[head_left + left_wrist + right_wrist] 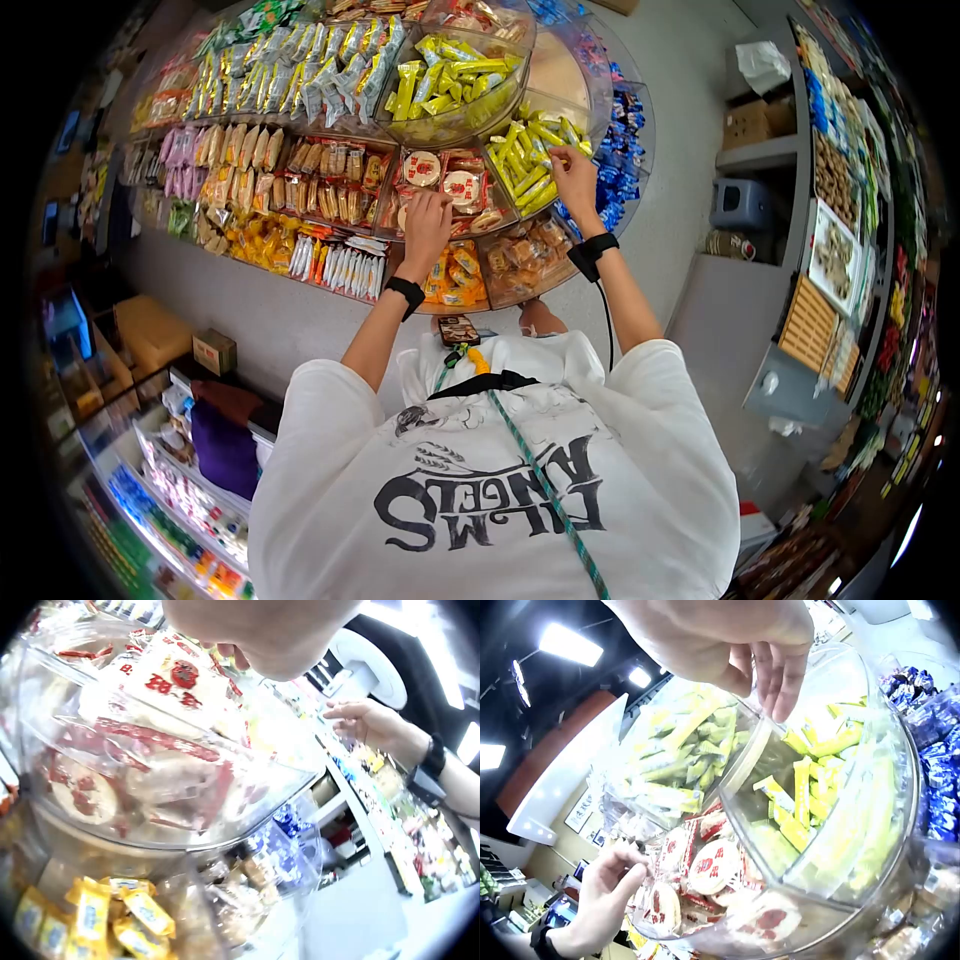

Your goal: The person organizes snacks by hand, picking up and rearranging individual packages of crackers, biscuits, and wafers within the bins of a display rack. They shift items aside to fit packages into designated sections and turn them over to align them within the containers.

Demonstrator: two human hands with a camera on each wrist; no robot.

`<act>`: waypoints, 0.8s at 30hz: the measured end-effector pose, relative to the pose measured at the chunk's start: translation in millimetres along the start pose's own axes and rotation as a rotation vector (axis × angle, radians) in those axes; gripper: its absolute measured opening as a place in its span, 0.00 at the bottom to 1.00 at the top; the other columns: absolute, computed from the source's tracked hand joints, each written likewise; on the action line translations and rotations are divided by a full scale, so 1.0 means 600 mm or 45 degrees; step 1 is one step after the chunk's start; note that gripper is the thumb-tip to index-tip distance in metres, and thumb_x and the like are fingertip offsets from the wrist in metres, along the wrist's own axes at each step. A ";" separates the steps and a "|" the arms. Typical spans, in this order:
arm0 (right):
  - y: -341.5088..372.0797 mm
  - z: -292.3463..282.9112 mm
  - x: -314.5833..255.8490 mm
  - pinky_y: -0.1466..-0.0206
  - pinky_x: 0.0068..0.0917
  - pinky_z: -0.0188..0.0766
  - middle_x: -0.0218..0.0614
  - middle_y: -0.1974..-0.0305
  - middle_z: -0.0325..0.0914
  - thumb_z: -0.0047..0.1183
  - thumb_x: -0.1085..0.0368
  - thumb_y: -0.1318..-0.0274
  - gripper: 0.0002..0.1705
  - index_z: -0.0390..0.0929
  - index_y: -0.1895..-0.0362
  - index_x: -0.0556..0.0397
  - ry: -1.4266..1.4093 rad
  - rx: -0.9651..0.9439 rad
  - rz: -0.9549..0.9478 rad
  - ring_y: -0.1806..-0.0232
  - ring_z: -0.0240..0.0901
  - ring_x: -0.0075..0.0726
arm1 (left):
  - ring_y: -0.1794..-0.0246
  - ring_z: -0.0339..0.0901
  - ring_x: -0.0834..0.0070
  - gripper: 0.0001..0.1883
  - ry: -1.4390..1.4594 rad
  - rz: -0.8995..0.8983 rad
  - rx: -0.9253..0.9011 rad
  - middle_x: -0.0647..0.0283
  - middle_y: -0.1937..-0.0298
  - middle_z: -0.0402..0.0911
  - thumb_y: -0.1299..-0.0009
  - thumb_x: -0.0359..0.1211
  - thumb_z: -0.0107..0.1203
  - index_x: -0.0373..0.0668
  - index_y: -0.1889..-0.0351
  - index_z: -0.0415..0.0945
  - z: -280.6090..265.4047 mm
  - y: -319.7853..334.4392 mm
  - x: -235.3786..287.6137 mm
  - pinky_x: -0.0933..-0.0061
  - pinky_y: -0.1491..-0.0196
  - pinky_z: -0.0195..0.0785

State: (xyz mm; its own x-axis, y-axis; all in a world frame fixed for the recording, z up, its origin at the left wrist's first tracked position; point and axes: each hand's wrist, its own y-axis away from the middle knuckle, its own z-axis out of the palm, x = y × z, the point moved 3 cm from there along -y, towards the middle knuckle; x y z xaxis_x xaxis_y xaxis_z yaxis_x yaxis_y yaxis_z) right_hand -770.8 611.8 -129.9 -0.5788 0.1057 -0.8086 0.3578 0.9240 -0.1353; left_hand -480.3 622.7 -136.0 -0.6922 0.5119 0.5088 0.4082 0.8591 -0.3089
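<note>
My left hand (428,225) is over the near-left part of a clear compartment of round crackers in red-printed wrappers (462,187). In the right wrist view this left hand (607,900) has thumb and fingers loosely bent, a gap between them, at the wrappers' edge. My right hand (575,180) is above the right side of the neighbouring compartment of yellow stick packets (522,160). Its fingers point down in the right wrist view, above the yellow packets (802,795), with nothing seen in them. The left wrist view shows crackers (176,682) heaped behind a clear wall; the left fingertips are mostly hidden.
Blue-wrapped sweets (622,140) line the stand's right rim. Nearer me are orange packets (458,275) and brown packaged snacks (530,255). An upper clear bin of yellow packets (450,80) stands beyond the crackers. More snack rows extend left; a grey shelf (760,155) stands right.
</note>
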 end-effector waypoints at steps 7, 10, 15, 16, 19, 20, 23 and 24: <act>-0.115 -0.010 -0.163 0.65 0.29 0.75 0.39 0.66 0.84 0.58 0.66 0.42 0.10 0.82 0.58 0.57 -0.210 -0.126 -0.209 0.72 0.80 0.32 | 0.59 0.71 0.62 0.05 0.008 -0.246 0.328 0.58 0.64 0.74 0.27 0.28 0.52 0.37 0.59 0.75 -0.050 -0.033 0.096 0.60 0.55 0.66; -0.161 -0.014 -0.247 0.65 0.29 0.74 0.39 0.66 0.84 0.59 0.67 0.44 0.11 0.81 0.57 0.56 -0.248 -0.113 -0.443 0.70 0.80 0.31 | 0.59 0.71 0.61 0.04 0.003 -0.265 0.524 0.57 0.64 0.75 0.27 0.27 0.52 0.36 0.58 0.74 -0.127 -0.084 0.105 0.60 0.56 0.66; -0.275 0.107 -0.244 0.61 0.41 0.76 0.48 0.64 0.83 0.53 0.72 0.51 0.12 0.83 0.60 0.53 0.334 -0.232 -0.937 0.62 0.81 0.52 | 0.55 0.72 0.58 0.08 0.008 -0.360 0.508 0.53 0.59 0.75 0.29 0.30 0.55 0.35 0.57 0.75 -0.176 -0.198 0.052 0.59 0.53 0.67; -0.283 0.126 -0.241 0.59 0.45 0.76 0.50 0.63 0.82 0.51 0.72 0.53 0.13 0.82 0.61 0.52 0.540 -0.317 -0.879 0.60 0.80 0.55 | 0.54 0.71 0.57 0.09 -0.113 -0.292 0.514 0.53 0.58 0.74 0.32 0.29 0.58 0.35 0.58 0.75 -0.172 -0.223 0.045 0.59 0.52 0.68; -0.297 0.148 -0.236 0.59 0.47 0.76 0.50 0.64 0.82 0.52 0.72 0.52 0.09 0.82 0.65 0.53 0.697 -0.384 -0.839 0.60 0.80 0.57 | 0.53 0.71 0.56 0.12 -0.290 -0.251 0.482 0.51 0.57 0.72 0.36 0.30 0.63 0.34 0.60 0.75 -0.151 -0.279 0.030 0.58 0.51 0.68; -0.300 0.148 -0.236 0.59 0.48 0.76 0.51 0.66 0.82 0.52 0.72 0.52 0.06 0.81 0.69 0.55 0.664 -0.367 -0.849 0.61 0.80 0.58 | 0.54 0.70 0.55 0.13 -0.343 -0.283 0.433 0.50 0.57 0.71 0.38 0.31 0.65 0.34 0.62 0.76 -0.140 -0.290 0.025 0.58 0.50 0.69; -0.317 0.133 -0.241 0.60 0.48 0.76 0.51 0.67 0.82 0.56 0.67 0.49 0.05 0.81 0.70 0.57 0.519 -0.313 -0.739 0.62 0.81 0.57 | 0.54 0.71 0.57 0.12 -0.435 -0.416 0.310 0.54 0.58 0.72 0.37 0.33 0.66 0.34 0.63 0.77 -0.121 -0.308 0.017 0.60 0.54 0.71; -0.323 0.127 -0.252 0.60 0.48 0.76 0.51 0.67 0.82 0.56 0.67 0.49 0.05 0.81 0.70 0.57 0.515 -0.312 -0.750 0.62 0.81 0.57 | 0.55 0.72 0.57 0.12 -0.422 -0.447 0.274 0.53 0.60 0.72 0.36 0.34 0.65 0.33 0.65 0.78 -0.116 -0.312 0.015 0.59 0.55 0.72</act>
State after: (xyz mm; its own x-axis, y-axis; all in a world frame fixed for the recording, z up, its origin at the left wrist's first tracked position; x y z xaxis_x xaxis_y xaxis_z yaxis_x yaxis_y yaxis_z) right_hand -696.7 388.8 -25.2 -0.8649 -0.3476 -0.3622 -0.2395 0.9198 -0.3107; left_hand -521.3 466.7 -17.7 -0.9306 0.1340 0.3405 0.0106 0.9400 -0.3409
